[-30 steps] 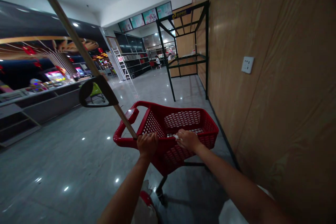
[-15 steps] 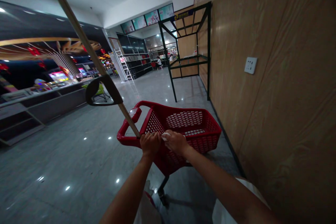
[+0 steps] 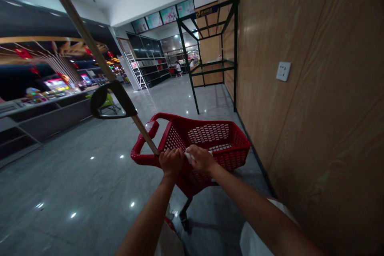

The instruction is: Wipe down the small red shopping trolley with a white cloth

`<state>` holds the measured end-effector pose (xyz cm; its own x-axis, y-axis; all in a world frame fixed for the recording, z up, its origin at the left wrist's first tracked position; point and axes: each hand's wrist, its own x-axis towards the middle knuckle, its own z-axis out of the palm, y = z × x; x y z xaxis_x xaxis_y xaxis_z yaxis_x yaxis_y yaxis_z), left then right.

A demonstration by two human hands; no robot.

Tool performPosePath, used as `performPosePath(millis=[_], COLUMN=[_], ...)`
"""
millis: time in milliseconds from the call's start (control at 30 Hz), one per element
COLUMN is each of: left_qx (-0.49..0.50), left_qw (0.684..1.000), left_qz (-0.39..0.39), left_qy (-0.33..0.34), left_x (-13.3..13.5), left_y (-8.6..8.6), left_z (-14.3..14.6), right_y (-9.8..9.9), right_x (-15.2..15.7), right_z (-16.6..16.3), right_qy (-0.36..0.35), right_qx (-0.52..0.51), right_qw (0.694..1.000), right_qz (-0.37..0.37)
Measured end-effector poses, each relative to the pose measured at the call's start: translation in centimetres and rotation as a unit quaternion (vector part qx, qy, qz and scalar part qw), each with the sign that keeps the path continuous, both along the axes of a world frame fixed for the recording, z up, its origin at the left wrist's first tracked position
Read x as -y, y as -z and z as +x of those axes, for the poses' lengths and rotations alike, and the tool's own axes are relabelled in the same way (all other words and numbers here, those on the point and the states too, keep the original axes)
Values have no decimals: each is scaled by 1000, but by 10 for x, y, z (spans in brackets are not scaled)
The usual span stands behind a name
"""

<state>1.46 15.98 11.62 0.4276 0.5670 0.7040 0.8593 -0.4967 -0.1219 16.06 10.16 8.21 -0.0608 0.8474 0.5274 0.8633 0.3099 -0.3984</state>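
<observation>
My left hand (image 3: 171,162) is closed at the lower end of a long wooden pole (image 3: 90,44), which slants in from the upper left. A dark loop-shaped plastic piece (image 3: 129,102) sits on the pole partway along. Close beside it, my right hand (image 3: 201,159) is wrapped round a crumpled white cloth (image 3: 189,155), of which only small edges show. Both hands are over the near side of a red shopping cart (image 3: 210,126) with perforated plastic walls. Whether either hand touches the cart's rim cannot be made out.
A wood-panelled wall (image 3: 270,28) with a white socket (image 3: 283,71) runs along the right. Ahead stands a dark metal frame (image 3: 235,56). A long counter (image 3: 66,110) lies left, with a green cart (image 3: 109,102) near it. A ladder (image 3: 138,74), shelves and seated people are farther back.
The view has shifted slightly, so the surroundings sit a little more to the left and higher. Both hands keep their holds on the pole and cloth, with only slight movement.
</observation>
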Motion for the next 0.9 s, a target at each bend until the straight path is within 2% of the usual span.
performPosePath(millis=[100, 167, 233, 400, 500, 600, 767, 833, 900], left_qx=[-16, -24, -26, -9, 9, 24, 23, 5, -8], left_qw=[1000, 1000, 1000, 1000, 1000, 999, 999, 1000, 1000], left_qz=[6, 6, 6, -4, -18, -26, -22, -18, -18], left_qy=[6, 11, 14, 17, 21, 16, 7, 13, 23], left_x=[0, -1, -2, -4, -2, 0, 2, 1, 1], left_y=[-1, -2, -2, 0, 0, 0, 1, 0, 0], left_z=[-2, -3, -3, -3, -1, 2, 3, 1, -1], right_y=[-4, -5, -3, 11, 13, 6, -9, -12, -12], right_x=[-15, -15, -7, 26, 34, 25, -6, -10, -6], right_z=[-18, -10, 12, 83, 96, 69, -8, -16, -4], right_qy=[-59, -103, -105, 50, 116, 116, 25, -9, -22], right_qx=[-40, -54, -64, -63, -33, -25, -18, 2, 27], right_qw=[997, 993, 992, 993, 987, 988, 999, 1000, 999], right_qz=[32, 38, 15, -86, -108, -98, -31, -20, -29])
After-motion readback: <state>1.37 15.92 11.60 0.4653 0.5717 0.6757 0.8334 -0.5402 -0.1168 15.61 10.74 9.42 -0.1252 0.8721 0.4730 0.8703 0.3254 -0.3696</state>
